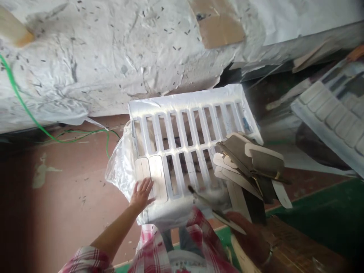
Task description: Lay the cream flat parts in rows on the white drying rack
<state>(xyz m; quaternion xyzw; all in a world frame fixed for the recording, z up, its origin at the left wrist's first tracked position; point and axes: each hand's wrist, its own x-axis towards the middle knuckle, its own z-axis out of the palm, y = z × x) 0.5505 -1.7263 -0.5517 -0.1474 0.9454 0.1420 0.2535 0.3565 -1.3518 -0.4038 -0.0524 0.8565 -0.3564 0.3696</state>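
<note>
My left hand (142, 195) lies with its fingers spread over a pale, flat strip with rounded corners (143, 169). A second such strip (158, 178) sits beside it, on the near-left slots of a white slotted frame (196, 148). My right hand (248, 235) is blurred, closed round a thin brush (203, 199) whose dark tip points toward the frame. Against the same hand is a pale rounded flat piece (229, 222); I cannot tell whether it is gripped. A loose pile of grey-brown and white flat pieces (251, 163) covers the frame's right end.
Behind stands a paper-covered table (113, 49) with dark specks and a cardboard piece (217, 24). A green cord (25, 108) hangs at left. Clear plastic (121, 163) drapes the frame's left side. Another rack (335, 113) bearing pale pieces stands at right, near another person's blurred arm (290, 93).
</note>
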